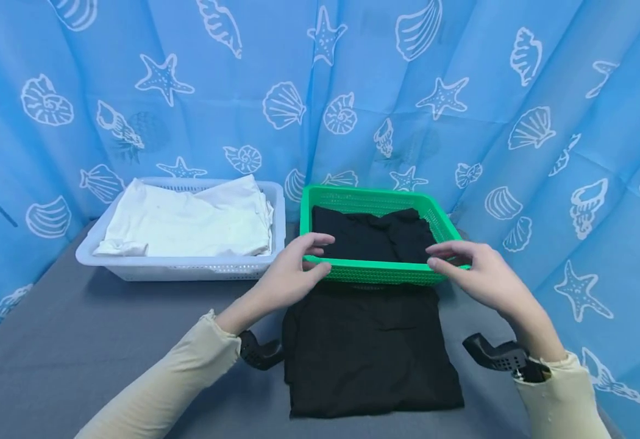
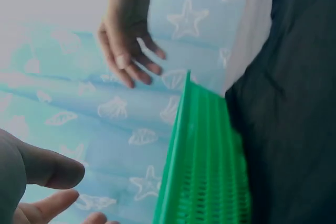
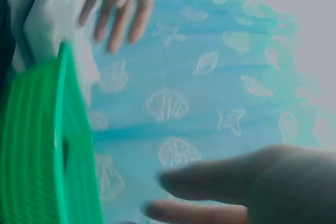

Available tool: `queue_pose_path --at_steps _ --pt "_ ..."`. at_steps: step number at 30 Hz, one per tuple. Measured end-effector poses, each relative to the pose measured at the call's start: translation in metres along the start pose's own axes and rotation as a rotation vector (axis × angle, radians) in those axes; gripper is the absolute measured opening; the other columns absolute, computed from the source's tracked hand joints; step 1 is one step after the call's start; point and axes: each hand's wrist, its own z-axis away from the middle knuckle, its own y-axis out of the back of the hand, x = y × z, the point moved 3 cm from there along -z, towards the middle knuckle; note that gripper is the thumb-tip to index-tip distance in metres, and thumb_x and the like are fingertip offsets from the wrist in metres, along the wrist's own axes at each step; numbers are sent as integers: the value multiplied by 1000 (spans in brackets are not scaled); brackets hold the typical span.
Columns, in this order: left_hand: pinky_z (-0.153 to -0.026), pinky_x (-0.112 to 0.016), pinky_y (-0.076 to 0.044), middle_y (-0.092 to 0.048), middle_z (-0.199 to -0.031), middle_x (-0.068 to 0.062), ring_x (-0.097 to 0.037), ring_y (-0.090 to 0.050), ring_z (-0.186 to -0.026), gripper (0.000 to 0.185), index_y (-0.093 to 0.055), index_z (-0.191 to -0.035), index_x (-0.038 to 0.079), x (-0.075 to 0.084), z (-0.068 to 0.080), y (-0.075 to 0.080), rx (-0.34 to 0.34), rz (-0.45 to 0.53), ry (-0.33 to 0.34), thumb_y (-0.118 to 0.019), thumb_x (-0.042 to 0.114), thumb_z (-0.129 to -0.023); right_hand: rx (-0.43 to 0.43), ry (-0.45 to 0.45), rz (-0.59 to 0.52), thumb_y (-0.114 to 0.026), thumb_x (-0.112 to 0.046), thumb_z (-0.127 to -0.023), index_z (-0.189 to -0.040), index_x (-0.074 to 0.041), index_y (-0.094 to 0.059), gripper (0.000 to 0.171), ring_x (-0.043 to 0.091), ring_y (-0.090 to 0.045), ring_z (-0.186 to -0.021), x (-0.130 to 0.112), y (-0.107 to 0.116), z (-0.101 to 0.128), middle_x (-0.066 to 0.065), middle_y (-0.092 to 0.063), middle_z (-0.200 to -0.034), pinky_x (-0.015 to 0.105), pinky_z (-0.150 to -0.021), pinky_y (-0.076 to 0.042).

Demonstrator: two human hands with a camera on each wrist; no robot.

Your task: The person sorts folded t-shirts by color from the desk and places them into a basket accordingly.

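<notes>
My left hand (image 1: 287, 274) hovers by the front left corner of a green plastic basket (image 1: 375, 266), its fingers loosely bent and holding nothing. Over the basket's front right corner is my right hand (image 1: 484, 274), also without anything in its grasp; whether its fingertips touch the rim I cannot tell. Folded black fabric (image 1: 366, 236) lies inside the basket. A second folded black garment (image 1: 372, 360) lies flat on the table in front of it. In the left wrist view, the basket's mesh wall (image 2: 205, 166) stands beside the dark garment (image 2: 299, 108).
To the left stands a white plastic basket (image 1: 183, 261) with folded white clothes (image 1: 188, 219) in it. Grey cloth covers the table (image 1: 111, 341). Behind both baskets hangs a blue curtain (image 1: 375, 73) with white shells and starfish.
</notes>
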Motion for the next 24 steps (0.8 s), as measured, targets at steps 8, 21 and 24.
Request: queue_pose_path --at_steps 8,21,24 --pt "-96 -46 -46 -54 -136 -8 -28 -53 -122 42 -52 -139 11 -14 39 0 -68 34 126 -60 10 -98 -178 -45 -27 -64 -29 -98 -126 -3 -65 38 28 -62 -103 17 -25 24 7 -67 -111 37 -75 -52" --pt "-97 -54 -43 -51 -137 -18 -38 -48 -126 45 -54 -140 12 -51 75 -1 -93 60 432 -62 12 -95 -428 -124 -116 -63 -26 -98 -135 5 -55 49 39 -56 -113 62 -49 35 22 -59 -125 46 -82 -52" --pt "-99 -57 -40 -46 -142 -20 -40 -44 -129 48 -52 -142 14 -57 79 -3 -96 45 468 -62 13 -95 -470 -117 -179 -61 -24 -99 -138 7 -51 50 38 -56 -111 68 -52 31 24 -57 -126 46 -82 -52"
